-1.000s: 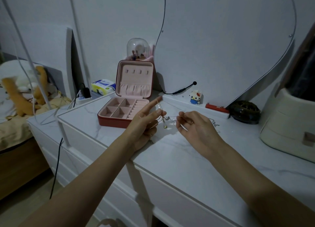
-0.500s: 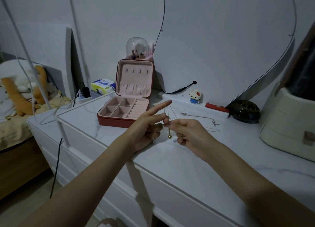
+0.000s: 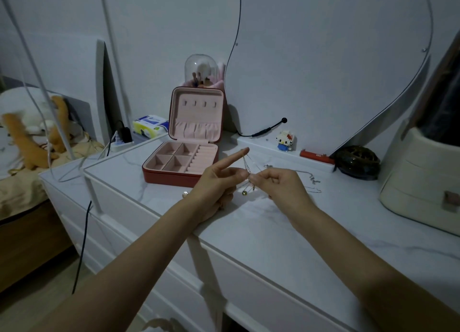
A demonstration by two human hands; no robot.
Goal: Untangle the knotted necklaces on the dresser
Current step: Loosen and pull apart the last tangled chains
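I see the knotted necklaces (image 3: 247, 168) hang between both hands above the dresser (image 3: 249, 232): left hand (image 3: 219, 184) hooks them over its forefinger, right hand (image 3: 278, 182) pinches the knot below.

Knotted necklaces (image 3: 249, 168): thin silver chains, tangled, held above the dresser (image 3: 273, 232) at centre; small round gold pendant (image 3: 244, 193) hangs below. Loose chain length (image 3: 312, 181) trails right, lying on the marble-patterned top.

Dim, bluish, perhaps edge-warped.
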